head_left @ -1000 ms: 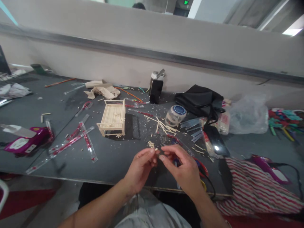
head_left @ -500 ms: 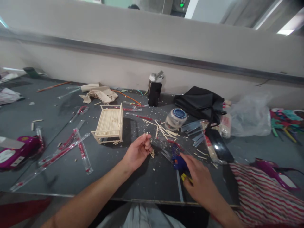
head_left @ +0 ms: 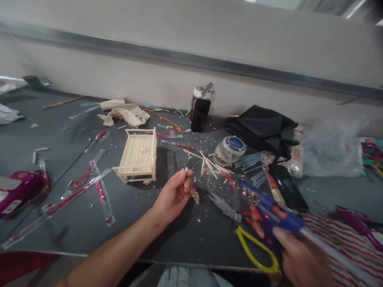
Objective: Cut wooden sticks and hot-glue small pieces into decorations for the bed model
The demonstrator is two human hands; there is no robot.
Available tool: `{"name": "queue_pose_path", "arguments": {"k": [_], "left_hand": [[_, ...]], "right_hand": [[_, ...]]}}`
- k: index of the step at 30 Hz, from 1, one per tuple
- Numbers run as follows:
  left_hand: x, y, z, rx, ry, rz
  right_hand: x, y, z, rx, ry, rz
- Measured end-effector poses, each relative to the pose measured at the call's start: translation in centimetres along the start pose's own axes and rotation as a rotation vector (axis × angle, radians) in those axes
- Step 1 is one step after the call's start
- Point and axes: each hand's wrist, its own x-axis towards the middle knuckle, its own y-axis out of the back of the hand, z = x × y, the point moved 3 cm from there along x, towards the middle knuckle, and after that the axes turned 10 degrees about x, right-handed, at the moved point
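My left hand pinches a short piece of pale wooden stick between thumb and finger. Just beside its lower fingers is a little cluster of joined wooden bits; whether it touches the hand I cannot tell. My right hand, partly blurred, is wrapped round a blue glue gun with a long clear glue stick out of its back. Scissors with a yellow handle lie by that hand. Left of my left hand stands a small wooden stick-built bed frame.
Loose wooden sticks and a blue-lidded jar lie ahead. A phone leans upright against a bottle. Red-and-clear wrapped strips are at left, a black bag and a dark phone at right.
My right hand has taken hold of the glue gun, lifted it off the table and brought it right. My left hand keeps its pinch. The view has tilted down slightly.
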Motion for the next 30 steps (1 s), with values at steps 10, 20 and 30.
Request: {"name": "queue_pose_path", "arguments": {"k": [10,20,30], "left_hand": [[-0.2,0.2,0.8,0.024,-0.052,0.089],[-0.6,-0.7,1.2,0.280,-0.114,-0.130],[-1.4,-6.3,-1.7,0.141,-0.031,-0.284]], "right_hand": [[2.5,-4.3,-1.6,-0.160,0.020,0.043],[0.7,-1.7,-2.7,-0.023,-0.103,-0.112],[-1.9,5.5,-4.0,0.236,0.008,-0.025]]}}
